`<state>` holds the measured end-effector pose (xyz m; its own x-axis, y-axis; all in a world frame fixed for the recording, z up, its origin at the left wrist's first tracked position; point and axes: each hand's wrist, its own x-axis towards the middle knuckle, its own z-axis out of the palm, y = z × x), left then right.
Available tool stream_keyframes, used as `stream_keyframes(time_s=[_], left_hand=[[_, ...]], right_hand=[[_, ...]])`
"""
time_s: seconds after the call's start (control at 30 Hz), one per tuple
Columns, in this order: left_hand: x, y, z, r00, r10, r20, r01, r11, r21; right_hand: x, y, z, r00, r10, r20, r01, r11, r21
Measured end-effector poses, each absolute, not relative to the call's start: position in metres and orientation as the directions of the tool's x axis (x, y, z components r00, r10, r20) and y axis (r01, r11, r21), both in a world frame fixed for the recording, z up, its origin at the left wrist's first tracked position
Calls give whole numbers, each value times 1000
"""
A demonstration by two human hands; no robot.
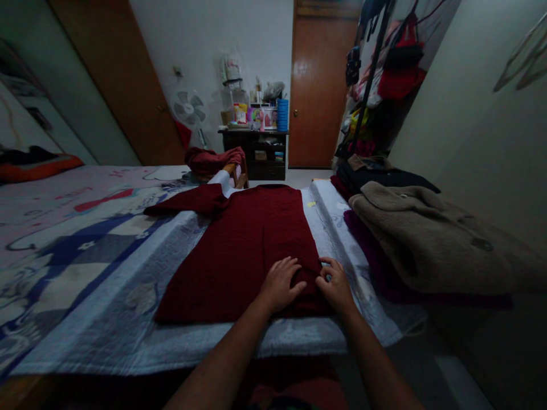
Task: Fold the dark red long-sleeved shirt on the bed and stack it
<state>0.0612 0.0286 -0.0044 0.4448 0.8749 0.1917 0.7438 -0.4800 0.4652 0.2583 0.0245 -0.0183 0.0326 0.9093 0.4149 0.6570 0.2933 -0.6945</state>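
A dark red long-sleeved garment (231,256) lies spread on a pale blue cloth (149,296), with one sleeve stretched out to the left. No sleeve shows on its right side. My left hand (282,285) rests flat on the garment, right of its middle, fingers spread. At the garment's right edge, my right hand (335,282) has thumb and forefinger curled together in a pinch on the fabric.
Folded clothes, with a brown coat (410,239) on top of a purple garment (367,245), are stacked at the right. A patterned bed sheet (98,228) spreads to the left. Behind stand a reddish cloth bundle (213,161), a fan (189,108) and a dark cabinet (252,162).
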Motion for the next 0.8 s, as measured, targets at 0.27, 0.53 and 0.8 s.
stream_keyframes(time_s=[0.27, 0.53, 0.8], left_hand=[[62, 27, 0, 445, 879, 172, 745, -470, 473], [61, 27, -2, 447, 875, 185, 740, -478, 472], [61, 26, -1, 449, 874, 185, 734, -479, 482]], right_hand=[[256, 26, -20, 36, 902, 429, 707, 280, -649], [256, 29, -26, 47, 899, 436, 722, 271, -637], [258, 31, -27, 78, 894, 442, 705, 264, -658]])
